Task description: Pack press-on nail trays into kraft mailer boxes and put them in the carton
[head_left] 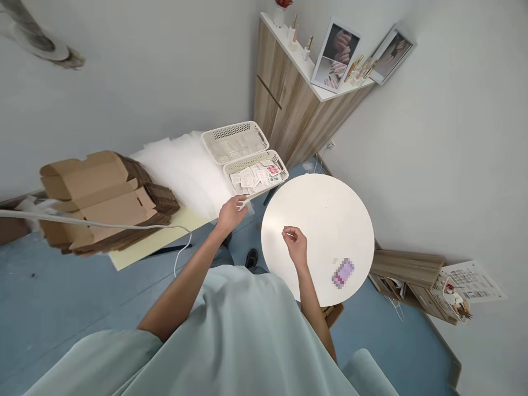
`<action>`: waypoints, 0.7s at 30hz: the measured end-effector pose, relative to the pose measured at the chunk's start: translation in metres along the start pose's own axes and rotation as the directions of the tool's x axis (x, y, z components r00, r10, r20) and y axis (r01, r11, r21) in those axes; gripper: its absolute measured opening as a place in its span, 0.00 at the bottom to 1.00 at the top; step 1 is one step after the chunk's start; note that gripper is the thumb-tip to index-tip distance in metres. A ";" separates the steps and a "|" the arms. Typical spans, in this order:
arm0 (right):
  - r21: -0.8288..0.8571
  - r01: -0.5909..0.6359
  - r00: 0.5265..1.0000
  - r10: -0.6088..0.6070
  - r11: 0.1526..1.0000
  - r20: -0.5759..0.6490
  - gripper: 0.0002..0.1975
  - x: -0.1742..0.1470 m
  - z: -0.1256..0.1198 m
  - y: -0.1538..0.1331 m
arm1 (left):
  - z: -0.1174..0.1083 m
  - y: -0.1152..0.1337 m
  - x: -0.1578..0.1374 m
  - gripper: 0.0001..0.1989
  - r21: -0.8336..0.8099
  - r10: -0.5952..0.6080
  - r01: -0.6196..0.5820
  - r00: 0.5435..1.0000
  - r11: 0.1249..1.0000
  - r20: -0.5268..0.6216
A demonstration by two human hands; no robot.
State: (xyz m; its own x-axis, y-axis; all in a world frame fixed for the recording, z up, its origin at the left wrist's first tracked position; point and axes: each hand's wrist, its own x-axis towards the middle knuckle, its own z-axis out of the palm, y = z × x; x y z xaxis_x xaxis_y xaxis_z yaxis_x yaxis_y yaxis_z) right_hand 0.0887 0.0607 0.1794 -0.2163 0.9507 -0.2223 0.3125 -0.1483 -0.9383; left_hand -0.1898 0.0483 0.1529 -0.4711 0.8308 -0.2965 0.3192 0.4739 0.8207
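Observation:
My left hand [232,213] reaches to the front edge of the long pale-yellow table [142,248], its thumb and fingers apart. It is close to a stack of white foam sheets [187,173] and just below a white basket [283,171] of small printed packets [251,177]. A bit of translucent sheet shows by its fingertips; whether they touch it I cannot tell. Over the white round table [325,220], my right hand [296,246] has its fingers curled together toward the thumb. Anything between those fingertips is too small to make out.
Flattened brown cardboard boxes [111,192] are piled on the table's left part. A second white basket [235,142] holds pale packets. On the round table lies a blurred purple item [343,273]. A wooden cabinet [289,93] stands behind, and a white cable [94,222] crosses at left.

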 end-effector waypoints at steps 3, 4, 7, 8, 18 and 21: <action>-0.001 -0.024 0.997 0.024 1.000 -0.075 0.09 0.003 0.015 -0.014 | -0.002 -0.005 0.055 0.23 0.153 0.075 -0.079 0.997 0.985 0.030; 0.004 -0.035 0.994 0.035 0.999 -0.103 0.09 0.004 0.020 -0.019 | -0.002 -0.007 0.072 0.24 0.212 0.095 -0.105 0.994 0.972 0.058; 0.027 -0.076 0.979 0.080 0.997 -0.187 0.10 0.003 0.037 -0.034 | 0.001 -0.011 0.119 0.29 0.359 0.103 -0.158 0.981 0.920 0.166; 0.031 -0.090 0.972 0.095 0.995 -0.213 0.10 0.002 0.042 -0.039 | 0.003 -0.013 0.132 0.30 0.397 0.092 -0.173 0.972 0.901 0.214; 0.057 -0.240 0.878 0.242 0.969 -0.413 0.12 -0.020 0.080 -0.060 | 0.026 -0.035 0.202 0.23 0.582 0.041 -0.406 0.842 0.704 0.538; 0.071 -0.276 0.841 0.276 0.959 -0.464 0.13 -0.027 0.084 -0.058 | 0.028 -0.040 0.206 0.20 0.582 0.077 -0.457 0.826 0.672 0.559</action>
State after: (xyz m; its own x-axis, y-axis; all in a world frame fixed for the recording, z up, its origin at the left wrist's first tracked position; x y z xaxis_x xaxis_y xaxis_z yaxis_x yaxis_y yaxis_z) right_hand -0.0012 0.0212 0.2178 0.3338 0.8856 -0.3230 0.2939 -0.4234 -0.8570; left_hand -0.2766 0.2084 0.0458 0.0953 0.8855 -0.4547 0.9087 0.1091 0.4030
